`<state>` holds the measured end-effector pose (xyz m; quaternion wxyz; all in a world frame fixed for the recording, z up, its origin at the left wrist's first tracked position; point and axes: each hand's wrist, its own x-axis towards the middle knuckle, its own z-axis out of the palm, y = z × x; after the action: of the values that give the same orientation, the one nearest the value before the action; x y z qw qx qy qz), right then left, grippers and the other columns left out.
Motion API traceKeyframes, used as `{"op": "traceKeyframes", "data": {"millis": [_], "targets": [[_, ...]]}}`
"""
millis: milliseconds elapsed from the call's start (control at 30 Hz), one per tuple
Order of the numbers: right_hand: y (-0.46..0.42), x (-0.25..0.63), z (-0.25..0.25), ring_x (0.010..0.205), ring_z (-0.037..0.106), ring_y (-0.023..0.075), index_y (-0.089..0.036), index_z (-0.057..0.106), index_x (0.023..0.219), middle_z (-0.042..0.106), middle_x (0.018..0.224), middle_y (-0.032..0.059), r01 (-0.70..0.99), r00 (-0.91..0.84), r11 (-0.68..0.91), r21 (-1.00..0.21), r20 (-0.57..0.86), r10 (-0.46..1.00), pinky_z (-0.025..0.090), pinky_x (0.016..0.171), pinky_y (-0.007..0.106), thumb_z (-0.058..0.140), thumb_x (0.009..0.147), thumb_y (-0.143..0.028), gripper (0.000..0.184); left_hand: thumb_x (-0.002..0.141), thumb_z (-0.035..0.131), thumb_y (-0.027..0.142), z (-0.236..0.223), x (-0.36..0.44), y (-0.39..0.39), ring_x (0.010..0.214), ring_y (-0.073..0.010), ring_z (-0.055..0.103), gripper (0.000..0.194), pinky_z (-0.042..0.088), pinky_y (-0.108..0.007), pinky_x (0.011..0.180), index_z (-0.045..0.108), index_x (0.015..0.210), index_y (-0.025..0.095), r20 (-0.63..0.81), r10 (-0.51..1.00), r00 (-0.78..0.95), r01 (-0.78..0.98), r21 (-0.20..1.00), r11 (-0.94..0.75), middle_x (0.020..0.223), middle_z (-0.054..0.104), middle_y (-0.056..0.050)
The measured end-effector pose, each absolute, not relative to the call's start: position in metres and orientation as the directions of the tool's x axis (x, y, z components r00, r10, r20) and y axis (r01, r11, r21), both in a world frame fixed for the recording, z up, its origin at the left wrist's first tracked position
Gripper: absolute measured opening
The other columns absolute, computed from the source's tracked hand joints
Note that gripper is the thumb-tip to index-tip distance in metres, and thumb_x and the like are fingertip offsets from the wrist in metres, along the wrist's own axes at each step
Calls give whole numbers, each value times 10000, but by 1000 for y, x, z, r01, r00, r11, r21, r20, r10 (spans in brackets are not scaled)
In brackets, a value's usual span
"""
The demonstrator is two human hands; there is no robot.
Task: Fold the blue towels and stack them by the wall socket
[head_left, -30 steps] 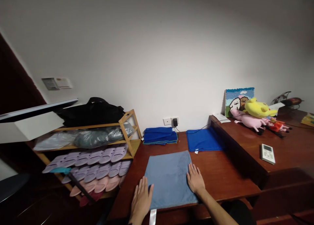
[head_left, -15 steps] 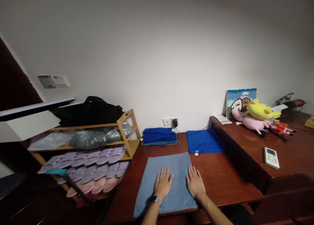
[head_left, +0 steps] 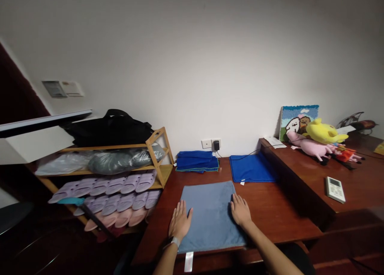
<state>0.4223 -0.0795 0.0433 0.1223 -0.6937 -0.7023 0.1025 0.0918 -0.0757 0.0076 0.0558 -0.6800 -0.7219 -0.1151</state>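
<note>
A grey-blue cloth (head_left: pixel 210 215) lies spread flat on the reddish-brown wooden table (head_left: pixel 270 215), with a white tag (head_left: pixel 189 262) sticking out past its near edge. My left hand (head_left: pixel 181 221) rests palm down over the cloth's left edge, fingers stretched out. On the opposite side, my right hand (head_left: pixel 241 210) lies flat across the right edge, its fingers extended too. Neither hand grips anything. Behind the cloth are a folded stack of dark blue cloths (head_left: pixel 197 161) and, to its right, a flat bright blue cloth (head_left: pixel 253 169).
A wooden rack (head_left: pixel 168 175) with lilac slippers (head_left: pixel 130 183) and a black bag (head_left: pixel 111 129) stands left. On the higher surface at right are plush toys (head_left: pixel 312 147) and a white remote-like device (head_left: pixel 335 189). A black plug (head_left: pixel 216 145) sits in the wall socket.
My left hand has slid left from the cloth's middle to its left edge. The white tag at the near edge has come into view. My right hand stays by the right edge.
</note>
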Motion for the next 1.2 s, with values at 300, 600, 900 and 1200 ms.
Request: {"op": "traceKeyframes", "data": {"millis": [300,600,900,1200], "targets": [[-4,413,48,1598,197,234,-115,259,1650,208,1730,73,942,-37,29,-335,-18,999,166,1284,409,218,1051,-373,654,1036,239,560,5,88,-78,1569,-295,328,750,281,-488,1280,390,1595,83,233,970,-67,997,60,54,1680,368,-160],[1,411,32,1604,172,236,-40,239,1639,209,1723,110,937,-13,23,-348,31,999,120,1295,413,190,1046,-383,687,1031,249,549,1,85,-81,1568,-296,331,756,284,-497,1277,362,1603,66,229,972,-56,998,52,45,1676,375,-163],[1,408,33,1606,162,230,-50,230,1643,191,1723,98,934,-14,24,-357,31,999,120,1298,409,209,1040,-366,682,1041,170,586,50,136,-36,1565,-296,338,783,253,-462,1293,417,1583,79,240,967,90,995,21,-97,1665,411,-150],[1,409,31,1599,196,241,-35,256,1632,233,1713,115,943,-30,40,-329,38,999,154,1298,424,217,1030,-342,676,1070,136,509,33,258,6,1585,-227,291,686,242,-446,1305,342,1627,166,109,958,267,946,159,-282,1698,350,-83]]}}
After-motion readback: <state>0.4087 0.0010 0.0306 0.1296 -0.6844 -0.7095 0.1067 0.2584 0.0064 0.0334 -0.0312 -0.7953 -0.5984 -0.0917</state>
